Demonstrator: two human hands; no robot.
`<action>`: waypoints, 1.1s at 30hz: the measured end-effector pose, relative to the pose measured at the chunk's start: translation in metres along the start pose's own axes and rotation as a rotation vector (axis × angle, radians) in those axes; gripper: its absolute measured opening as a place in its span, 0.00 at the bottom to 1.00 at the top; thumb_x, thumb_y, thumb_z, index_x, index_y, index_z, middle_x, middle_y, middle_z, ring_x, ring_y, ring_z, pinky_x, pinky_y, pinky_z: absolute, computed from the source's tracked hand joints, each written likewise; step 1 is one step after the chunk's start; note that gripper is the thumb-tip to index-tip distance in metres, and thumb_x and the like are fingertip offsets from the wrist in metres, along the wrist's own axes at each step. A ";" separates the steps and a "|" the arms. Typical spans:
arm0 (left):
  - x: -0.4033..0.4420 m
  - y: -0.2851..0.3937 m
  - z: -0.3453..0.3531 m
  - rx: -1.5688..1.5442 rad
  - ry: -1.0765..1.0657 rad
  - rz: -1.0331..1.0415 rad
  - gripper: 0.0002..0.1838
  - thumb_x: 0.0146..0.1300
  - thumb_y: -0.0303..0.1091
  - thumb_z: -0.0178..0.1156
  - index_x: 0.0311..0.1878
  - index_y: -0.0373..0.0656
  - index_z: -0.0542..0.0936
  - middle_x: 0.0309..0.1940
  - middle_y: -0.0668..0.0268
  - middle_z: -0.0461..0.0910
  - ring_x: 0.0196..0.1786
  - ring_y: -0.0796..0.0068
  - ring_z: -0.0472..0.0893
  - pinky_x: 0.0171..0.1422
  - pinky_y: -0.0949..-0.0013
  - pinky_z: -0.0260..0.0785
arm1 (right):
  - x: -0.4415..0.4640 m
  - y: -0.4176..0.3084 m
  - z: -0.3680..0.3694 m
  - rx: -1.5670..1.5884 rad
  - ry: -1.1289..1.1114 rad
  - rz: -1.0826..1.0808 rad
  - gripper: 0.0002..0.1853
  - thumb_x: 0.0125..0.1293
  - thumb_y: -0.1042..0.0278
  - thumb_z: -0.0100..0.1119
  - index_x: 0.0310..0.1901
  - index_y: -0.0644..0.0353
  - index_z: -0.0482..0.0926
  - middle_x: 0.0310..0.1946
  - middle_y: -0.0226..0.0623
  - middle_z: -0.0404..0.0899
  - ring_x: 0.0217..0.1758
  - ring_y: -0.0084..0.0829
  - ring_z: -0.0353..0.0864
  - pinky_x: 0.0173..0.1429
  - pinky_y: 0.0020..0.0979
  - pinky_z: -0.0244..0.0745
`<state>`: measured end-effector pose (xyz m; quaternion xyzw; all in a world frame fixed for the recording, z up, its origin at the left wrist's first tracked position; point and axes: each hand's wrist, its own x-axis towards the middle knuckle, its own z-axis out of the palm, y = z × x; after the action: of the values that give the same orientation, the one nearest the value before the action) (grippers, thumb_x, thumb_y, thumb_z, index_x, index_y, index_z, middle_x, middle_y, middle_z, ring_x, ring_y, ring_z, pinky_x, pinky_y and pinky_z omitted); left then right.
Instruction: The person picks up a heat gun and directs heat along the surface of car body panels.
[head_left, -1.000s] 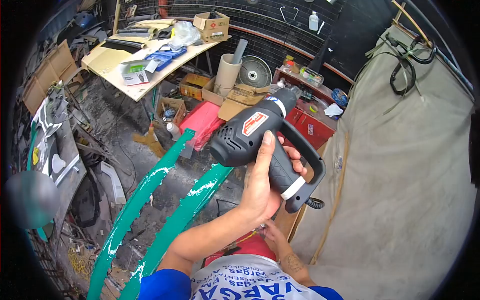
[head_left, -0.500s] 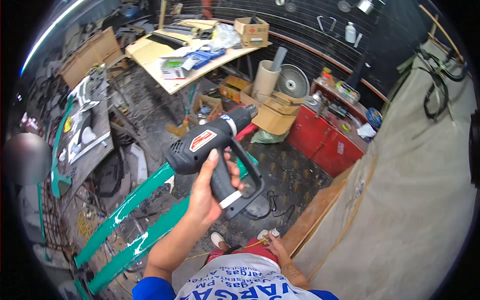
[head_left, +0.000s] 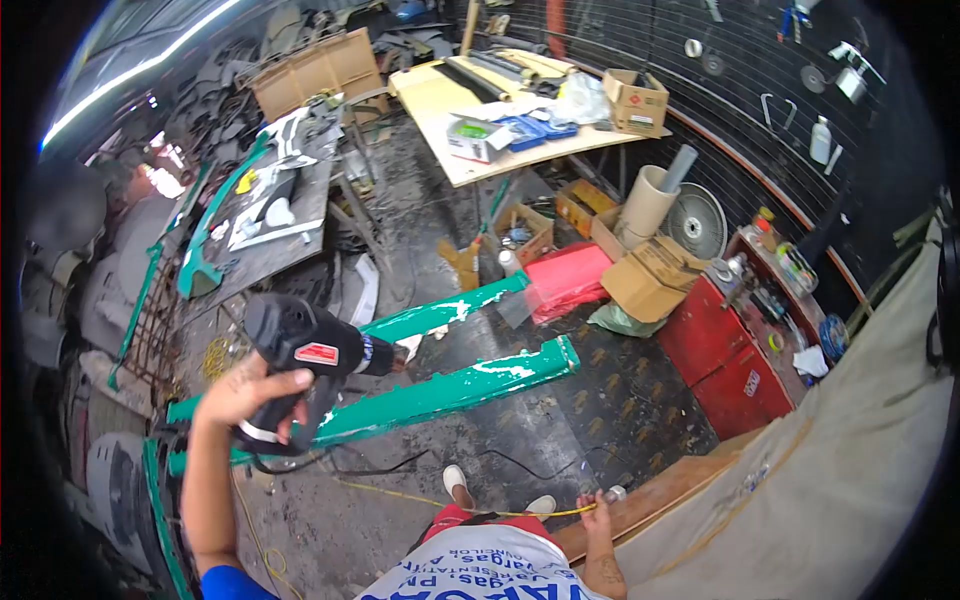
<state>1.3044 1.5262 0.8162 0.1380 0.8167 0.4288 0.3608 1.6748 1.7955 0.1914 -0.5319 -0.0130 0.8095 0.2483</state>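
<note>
My left hand [head_left: 245,393] is closed round the handle of a black heat gun [head_left: 285,325], raised at left with its nozzle pointing right. Behind and below the gun lie two long green beams [head_left: 470,382] with chipped, glossy paint; the nozzle overlaps them in view, and I cannot tell how near it is. Down by my right thigh, my right hand [head_left: 598,513] grips a yellow cord [head_left: 450,498]. A small pale piece [head_left: 617,493] shows at the cord's end beside the fingers, too small to make out. A black cable [head_left: 380,468] trails from the gun across the floor.
A wooden table [head_left: 440,158] with boxes and plastic stands at the back. At right are a red cabinet [head_left: 735,385], a cardboard box [head_left: 655,280] and a grey cloth-covered surface [head_left: 800,500]. A bench [head_left: 290,240] with green and white parts stands left.
The heat gun has swung left and down, its nozzle now pointing right instead of up-right. My view has turned left, showing more of the green beams. My right hand still grips the yellow cord.
</note>
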 end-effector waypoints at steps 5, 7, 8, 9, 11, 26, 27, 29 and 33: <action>-0.019 0.019 -0.034 0.219 0.082 -0.116 0.26 0.61 0.44 0.63 0.51 0.31 0.69 0.22 0.55 0.80 0.16 0.68 0.80 0.19 0.68 0.72 | 0.029 -0.014 -0.017 -0.006 -0.057 0.042 0.06 0.70 0.62 0.56 0.34 0.48 0.72 0.25 0.26 0.76 0.21 0.23 0.70 0.34 0.32 0.71; -0.004 0.002 -0.037 0.153 0.203 -0.140 0.26 0.61 0.46 0.63 0.50 0.33 0.69 0.21 0.55 0.79 0.16 0.68 0.79 0.18 0.67 0.72 | 0.023 -0.010 0.005 -0.036 -0.049 -0.012 0.05 0.70 0.63 0.55 0.36 0.47 0.71 0.25 0.26 0.75 0.20 0.22 0.69 0.31 0.30 0.70; 0.007 -0.012 -0.039 0.108 0.265 -0.099 0.27 0.61 0.49 0.63 0.46 0.32 0.71 0.21 0.54 0.79 0.15 0.67 0.79 0.16 0.66 0.71 | 0.019 -0.008 0.014 -0.053 -0.032 -0.075 0.04 0.70 0.63 0.55 0.38 0.47 0.70 0.24 0.27 0.75 0.20 0.22 0.68 0.28 0.27 0.69; 0.019 -0.020 -0.045 0.083 0.252 -0.128 0.26 0.60 0.51 0.63 0.39 0.31 0.74 0.20 0.54 0.79 0.14 0.68 0.78 0.16 0.66 0.72 | 0.017 -0.007 0.022 -0.050 -0.042 -0.073 0.04 0.70 0.63 0.55 0.38 0.47 0.70 0.24 0.27 0.75 0.20 0.22 0.68 0.28 0.27 0.69; 0.041 -0.039 -0.049 0.022 0.275 -0.083 0.28 0.62 0.53 0.60 0.41 0.31 0.73 0.20 0.53 0.79 0.13 0.67 0.77 0.16 0.66 0.72 | 0.020 -0.003 0.037 -0.162 -0.030 -0.109 0.04 0.70 0.65 0.54 0.40 0.48 0.69 0.25 0.29 0.76 0.20 0.21 0.69 0.22 0.22 0.64; 0.194 -0.091 0.031 -0.537 0.239 0.154 0.23 0.62 0.52 0.61 0.40 0.38 0.74 0.21 0.59 0.79 0.16 0.72 0.77 0.18 0.68 0.74 | 0.028 0.003 0.113 -0.198 -0.051 -0.112 0.08 0.69 0.72 0.52 0.44 0.47 0.66 0.31 0.39 0.78 0.23 0.24 0.72 0.20 0.22 0.62; 0.213 -0.096 0.034 -0.555 0.223 0.168 0.23 0.62 0.53 0.61 0.39 0.37 0.75 0.21 0.59 0.79 0.16 0.73 0.78 0.19 0.68 0.74 | 0.027 0.003 0.120 -0.223 -0.047 -0.089 0.08 0.68 0.74 0.53 0.41 0.47 0.65 0.31 0.40 0.78 0.23 0.24 0.72 0.20 0.21 0.61; 0.237 -0.087 0.045 -0.551 0.210 0.153 0.24 0.62 0.53 0.61 0.40 0.37 0.74 0.21 0.59 0.79 0.17 0.73 0.78 0.19 0.68 0.75 | 0.028 0.007 0.129 -0.224 -0.031 -0.125 0.07 0.68 0.74 0.53 0.40 0.49 0.66 0.31 0.42 0.78 0.23 0.25 0.72 0.21 0.22 0.61; 0.296 -0.088 0.066 -0.546 0.139 0.138 0.25 0.62 0.53 0.62 0.37 0.34 0.76 0.19 0.57 0.79 0.15 0.70 0.78 0.18 0.67 0.74 | 0.023 0.006 0.156 -0.241 -0.005 -0.120 0.06 0.68 0.73 0.54 0.37 0.51 0.68 0.32 0.42 0.79 0.24 0.26 0.72 0.22 0.23 0.62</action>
<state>1.1507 1.6717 0.5814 0.0616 0.6825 0.6646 0.2979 1.5302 1.8379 0.2376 -0.5539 -0.1423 0.7873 0.2305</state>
